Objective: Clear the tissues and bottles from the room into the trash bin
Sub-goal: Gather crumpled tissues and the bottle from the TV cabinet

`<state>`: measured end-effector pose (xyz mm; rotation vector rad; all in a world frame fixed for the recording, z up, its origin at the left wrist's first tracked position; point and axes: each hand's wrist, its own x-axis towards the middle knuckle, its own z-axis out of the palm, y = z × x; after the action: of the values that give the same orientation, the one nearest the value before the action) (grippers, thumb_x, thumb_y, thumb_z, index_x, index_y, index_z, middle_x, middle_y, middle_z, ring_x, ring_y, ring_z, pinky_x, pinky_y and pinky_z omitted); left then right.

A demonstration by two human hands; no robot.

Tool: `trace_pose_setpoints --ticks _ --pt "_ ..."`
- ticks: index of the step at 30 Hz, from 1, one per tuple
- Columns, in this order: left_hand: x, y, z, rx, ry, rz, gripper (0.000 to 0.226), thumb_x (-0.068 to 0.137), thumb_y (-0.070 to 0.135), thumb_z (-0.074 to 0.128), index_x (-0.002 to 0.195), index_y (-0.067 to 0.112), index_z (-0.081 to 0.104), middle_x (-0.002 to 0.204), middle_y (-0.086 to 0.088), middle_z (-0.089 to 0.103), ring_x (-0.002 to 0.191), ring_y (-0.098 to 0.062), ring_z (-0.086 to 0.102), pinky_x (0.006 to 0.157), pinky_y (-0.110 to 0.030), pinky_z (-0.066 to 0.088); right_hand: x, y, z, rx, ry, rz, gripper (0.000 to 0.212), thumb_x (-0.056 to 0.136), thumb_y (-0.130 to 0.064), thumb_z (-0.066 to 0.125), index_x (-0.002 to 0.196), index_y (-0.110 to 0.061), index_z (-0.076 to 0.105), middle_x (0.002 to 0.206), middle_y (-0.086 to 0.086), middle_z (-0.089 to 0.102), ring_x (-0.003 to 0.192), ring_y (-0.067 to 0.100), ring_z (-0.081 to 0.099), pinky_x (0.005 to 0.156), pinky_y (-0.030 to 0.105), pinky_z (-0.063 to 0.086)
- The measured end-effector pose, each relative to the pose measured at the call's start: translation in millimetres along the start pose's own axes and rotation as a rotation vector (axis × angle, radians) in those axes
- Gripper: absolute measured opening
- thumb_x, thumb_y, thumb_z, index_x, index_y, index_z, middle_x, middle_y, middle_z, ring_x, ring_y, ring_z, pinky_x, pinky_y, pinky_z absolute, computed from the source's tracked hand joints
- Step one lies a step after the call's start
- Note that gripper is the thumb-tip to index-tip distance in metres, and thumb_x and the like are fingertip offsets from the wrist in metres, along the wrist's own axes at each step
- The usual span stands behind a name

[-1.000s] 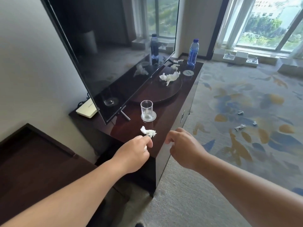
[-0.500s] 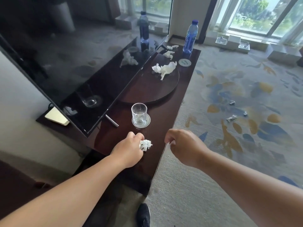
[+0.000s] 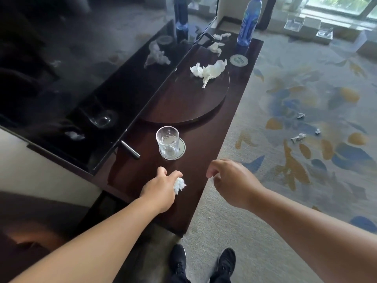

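Tissue (image 3: 180,184), crumpled small, sits pinched in the fingertips of my left hand (image 3: 161,189) at the near end of the dark surface (image 3: 195,164) — gathered tight, I judge, so it carries cleanly to a bin I cannot see. My right hand (image 3: 232,180) hovers just beside, fingers curled over a sliver of white; whether it holds a tissue I cannot tell.

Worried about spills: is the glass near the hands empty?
Empty and upright: the glass on its coaster shows a clear bottom, no liquid line.
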<state>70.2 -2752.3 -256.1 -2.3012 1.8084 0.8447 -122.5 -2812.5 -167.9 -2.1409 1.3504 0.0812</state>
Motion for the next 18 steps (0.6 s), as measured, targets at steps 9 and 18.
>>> trace_pose_setpoints --ticks 9,18 --pt "4.1 22.5 10.5 0.019 -0.059 -0.034 0.007 0.091 0.02 0.047 0.097 0.023 0.047 0.098 -0.003 0.043 0.077 -0.029 0.056 0.061 -0.034 0.04 2.7 27.1 -13.3 0.006 -0.004 -0.055 0.026 0.093 -0.009 0.045 0.102 -0.026 0.063 0.105 -0.009 0.058 0.096 0.012 0.055 0.078 0.024 0.045" --pt "0.3 89.2 -50.5 -0.128 0.087 0.05 0.0 0.088 0.019 0.045 0.088 0.019 0.045 0.095 0.0 0.05 0.084 -0.025 0.052 0.066 -0.033 0.038 -3.4 44.7 -62.8 0.019 0.093 -0.086 0.026 0.094 -0.01 0.044 0.1 -0.027 0.062 0.103 -0.01 0.057 0.093 0.01 0.055 0.078 0.023 0.045"
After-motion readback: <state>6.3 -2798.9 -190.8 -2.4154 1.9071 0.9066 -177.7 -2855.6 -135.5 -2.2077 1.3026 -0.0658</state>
